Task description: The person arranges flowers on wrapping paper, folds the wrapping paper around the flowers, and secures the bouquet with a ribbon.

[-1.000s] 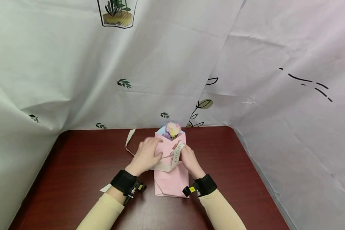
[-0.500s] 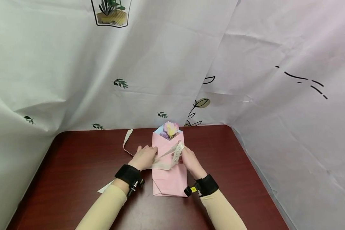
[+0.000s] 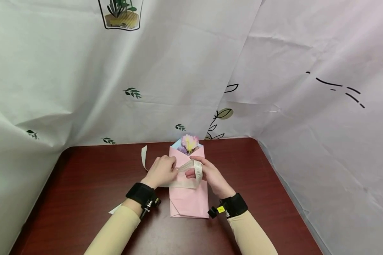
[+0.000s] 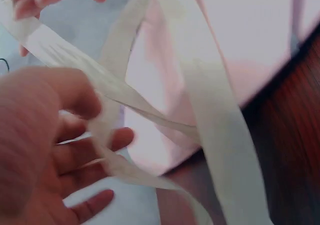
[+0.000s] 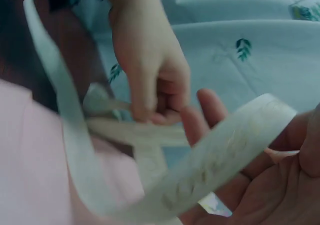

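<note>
A pink paper-wrapped bouquet (image 3: 188,202) lies flat on the table, a pink-and-yellow flower (image 3: 189,142) at its top. Across its middle runs a cream ribbon (image 3: 198,173) with printed lettering. My left hand (image 3: 162,171) is at the bouquet's left edge; in the right wrist view, its thumb and fingers pinch the ribbon (image 5: 215,165). On the other side, my right hand (image 3: 214,179) has its fingers extended inside a ribbon loop, which drapes over them. The left wrist view shows ribbon strands (image 4: 215,100) crossing over the pink paper.
A loose ribbon end (image 3: 144,156) stands up behind my left hand. Another pale end (image 3: 115,209) shows beside the left forearm. The dark red table (image 3: 83,184) meets a white printed cloth (image 3: 178,71) at its back and right.
My left hand came down from above the paper and now pinches the ribbon. The right hand's fingers have spread out and reached through the loop, which has widened.
</note>
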Tool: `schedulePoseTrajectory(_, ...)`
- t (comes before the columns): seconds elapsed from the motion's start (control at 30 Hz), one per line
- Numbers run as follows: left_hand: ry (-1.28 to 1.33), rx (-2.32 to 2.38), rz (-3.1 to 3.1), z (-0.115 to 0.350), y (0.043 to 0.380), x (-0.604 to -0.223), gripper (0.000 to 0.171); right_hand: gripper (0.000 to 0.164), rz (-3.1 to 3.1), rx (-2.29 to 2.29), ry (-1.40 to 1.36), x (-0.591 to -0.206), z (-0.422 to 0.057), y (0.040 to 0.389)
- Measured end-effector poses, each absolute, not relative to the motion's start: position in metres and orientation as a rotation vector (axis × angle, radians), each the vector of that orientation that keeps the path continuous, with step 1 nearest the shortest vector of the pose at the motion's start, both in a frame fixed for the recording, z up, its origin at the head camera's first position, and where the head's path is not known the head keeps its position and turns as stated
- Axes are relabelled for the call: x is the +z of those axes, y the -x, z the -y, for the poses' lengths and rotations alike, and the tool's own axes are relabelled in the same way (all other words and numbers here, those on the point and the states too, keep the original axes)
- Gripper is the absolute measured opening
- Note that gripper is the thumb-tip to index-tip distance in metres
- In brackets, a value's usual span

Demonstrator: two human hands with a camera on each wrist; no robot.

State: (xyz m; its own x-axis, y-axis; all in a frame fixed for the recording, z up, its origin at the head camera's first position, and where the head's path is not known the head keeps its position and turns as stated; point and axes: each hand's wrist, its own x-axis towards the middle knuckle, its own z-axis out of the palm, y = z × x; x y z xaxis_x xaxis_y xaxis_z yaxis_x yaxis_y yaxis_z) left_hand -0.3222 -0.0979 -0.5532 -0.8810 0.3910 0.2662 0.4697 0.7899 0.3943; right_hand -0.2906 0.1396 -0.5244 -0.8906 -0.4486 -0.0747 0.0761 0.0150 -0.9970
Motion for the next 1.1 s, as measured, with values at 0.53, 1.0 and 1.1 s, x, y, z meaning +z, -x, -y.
schedulePoseTrajectory(0.53,0.690,-0.871,2.922,0.072,0.317,-0.509,0.049,0.040,-2.343,-1.590,0.413,-0.477,-0.165,0.300)
schedulePoseTrajectory(1.0,0.789,-0.769,2.833,0.068,0.313,-0.509,0.012,0.040,-2.889,-0.852,0.618,-0.422,-0.181,0.322)
schedulePoseTrajectory(1.1,0.786,-0.764,2.823,0.070,0.313,-0.508,0.023,0.038,-3.019,-0.885,0.532,-0.406,-0.191,0.330)
